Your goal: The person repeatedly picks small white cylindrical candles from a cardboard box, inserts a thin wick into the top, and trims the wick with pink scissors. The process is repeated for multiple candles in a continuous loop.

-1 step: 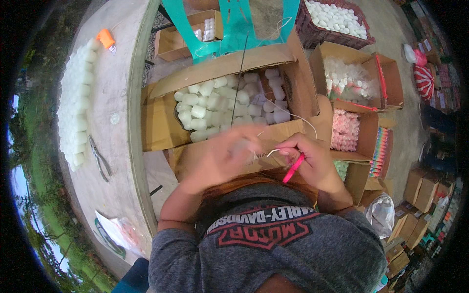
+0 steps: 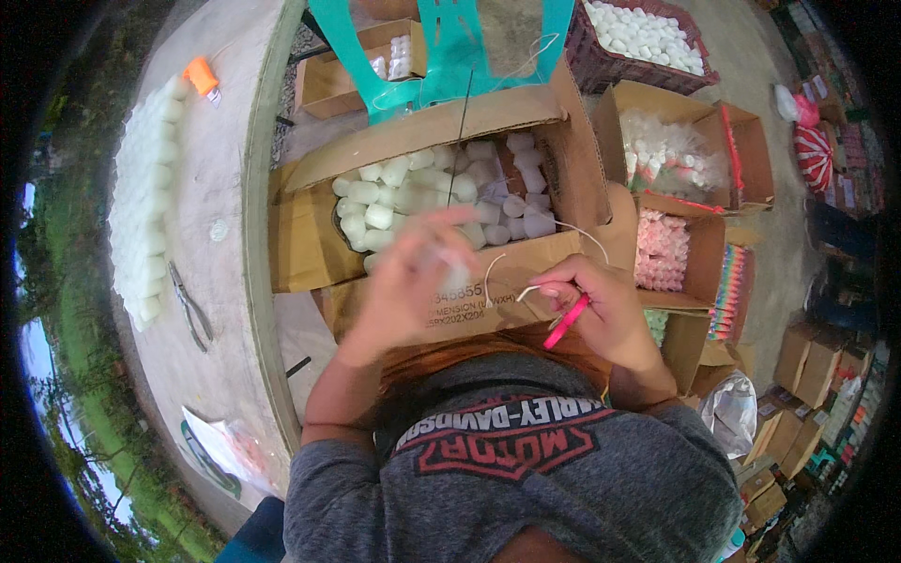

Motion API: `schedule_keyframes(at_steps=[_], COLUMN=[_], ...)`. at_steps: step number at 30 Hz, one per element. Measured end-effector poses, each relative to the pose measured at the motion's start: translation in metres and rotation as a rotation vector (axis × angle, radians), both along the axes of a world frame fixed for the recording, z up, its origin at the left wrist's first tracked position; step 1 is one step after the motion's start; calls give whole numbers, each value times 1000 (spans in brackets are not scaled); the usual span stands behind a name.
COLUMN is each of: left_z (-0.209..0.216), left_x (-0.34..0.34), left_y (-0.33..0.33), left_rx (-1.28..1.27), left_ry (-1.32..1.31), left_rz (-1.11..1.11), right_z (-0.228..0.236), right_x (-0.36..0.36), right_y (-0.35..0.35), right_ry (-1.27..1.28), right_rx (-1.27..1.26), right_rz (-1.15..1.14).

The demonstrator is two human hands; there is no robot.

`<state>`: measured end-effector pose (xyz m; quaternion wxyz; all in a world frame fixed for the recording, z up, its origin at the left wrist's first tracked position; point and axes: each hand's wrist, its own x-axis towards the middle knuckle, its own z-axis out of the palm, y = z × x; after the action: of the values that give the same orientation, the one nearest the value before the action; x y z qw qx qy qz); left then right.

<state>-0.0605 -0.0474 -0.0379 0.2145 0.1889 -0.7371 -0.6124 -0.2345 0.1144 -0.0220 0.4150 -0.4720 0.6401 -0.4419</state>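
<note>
My right hand (image 2: 591,310) is closed, pinching a white cord (image 2: 527,292) between thumb and fingertips. A pink-handled tool (image 2: 567,322) also lies in this hand; its kind is unclear. My left hand (image 2: 408,286) is smeared by motion over the near flap of a cardboard box (image 2: 324,249). A pale, translucent piece (image 2: 454,272) shows at its fingers, too blurred to tell whether it is gripped. Inside the box are many white, rounded, cup-like pieces (image 2: 379,216). A thin dark rod (image 2: 463,136) stands up from among them, and white cord loops over the box's right side.
On the concrete ledge (image 2: 221,169) at left are rows of white cups (image 2: 141,216), pliers (image 2: 190,305) and an orange item (image 2: 200,75). A green plastic chair (image 2: 446,38) stands beyond the box. At right are a crate (image 2: 648,42) and boxes of pink pieces (image 2: 664,249).
My left hand has moved left, away from the right hand, uncovering more of the box's flap and a curl of white cord. My right hand keeps its pinch, nearly still.
</note>
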Motion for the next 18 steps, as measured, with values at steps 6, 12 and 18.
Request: schedule_keyframes(at_steps=[6,12,18], left_z=[-43,-51,-96], left_x=[-6,-14,-52], left_y=[-67,-66,-65], left_rx=[704,501,518], left_ry=[21,-396,-403], left_rz=[550,49,176], right_z=[-9,2,2], right_x=[-6,-8,-6], right_y=[4,-1,-6], right_ry=[38,119,151], right_rx=[-40,-40,-98], right_rz=[-126,-46,43])
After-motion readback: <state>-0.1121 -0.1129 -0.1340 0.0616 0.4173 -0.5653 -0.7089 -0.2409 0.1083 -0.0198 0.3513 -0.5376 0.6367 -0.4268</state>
